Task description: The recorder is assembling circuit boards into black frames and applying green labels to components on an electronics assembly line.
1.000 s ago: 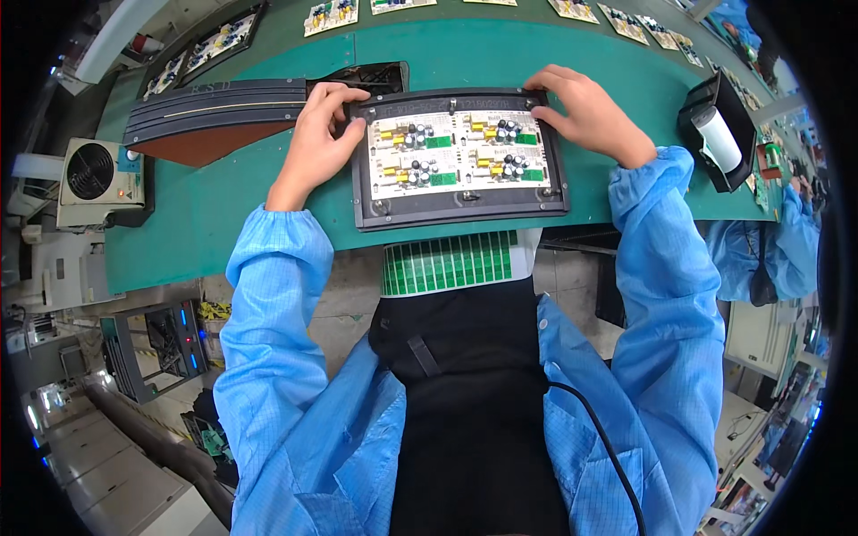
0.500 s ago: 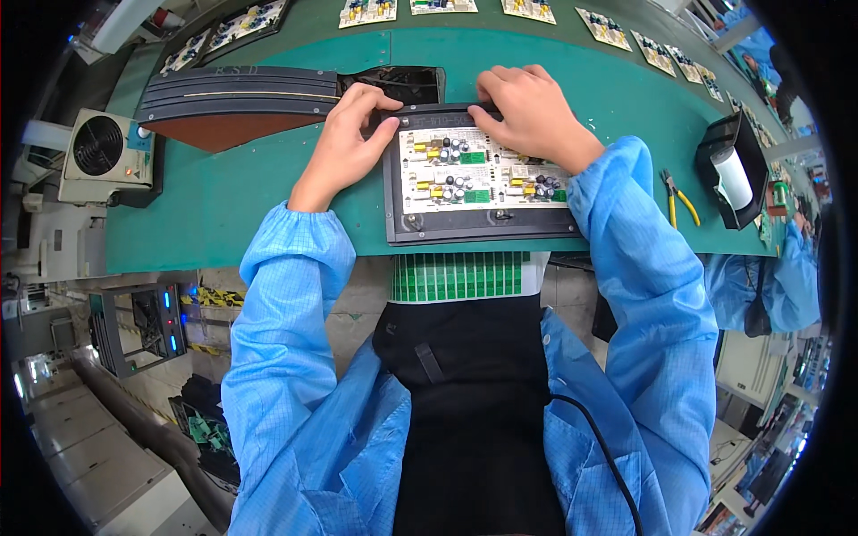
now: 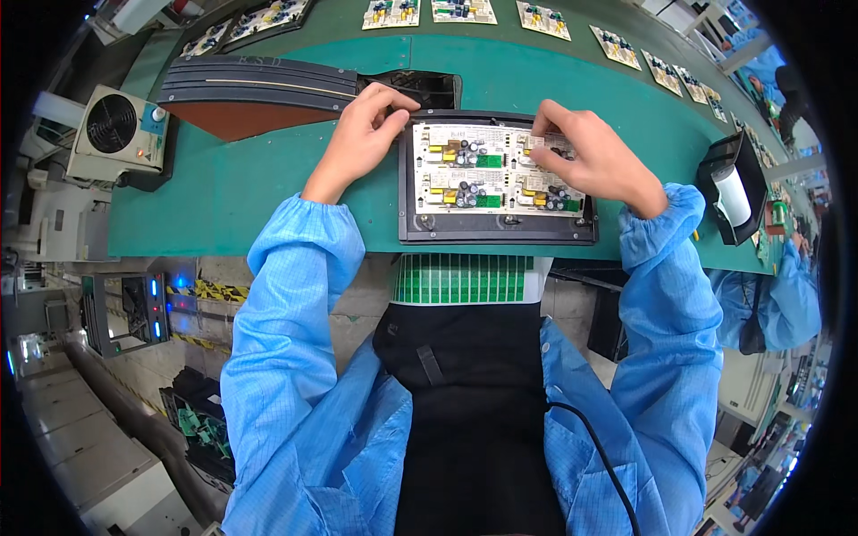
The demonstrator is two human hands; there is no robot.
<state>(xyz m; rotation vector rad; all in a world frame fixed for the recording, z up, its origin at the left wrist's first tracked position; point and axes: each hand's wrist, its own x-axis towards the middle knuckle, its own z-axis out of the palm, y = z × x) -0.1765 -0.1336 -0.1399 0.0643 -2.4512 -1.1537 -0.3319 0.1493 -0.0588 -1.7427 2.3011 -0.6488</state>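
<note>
On the green counter [image 3: 223, 214], circuit board [image 3: 497, 171] sits in black frame [image 3: 465, 234]. My left hand [image 3: 360, 138] curls at the frame's far-left corner, can't tell if gripping; right hand [image 3: 597, 161], thumb and finger apart, is over board. Best: steady frame, light touch.

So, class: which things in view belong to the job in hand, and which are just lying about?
Seemingly in use:
- left hand, at the frame's upper left corner
- right hand, over the board panel
- black frame
- board panel

Seemingly just nearby:
- fan unit
- black bin
- white roll
</note>
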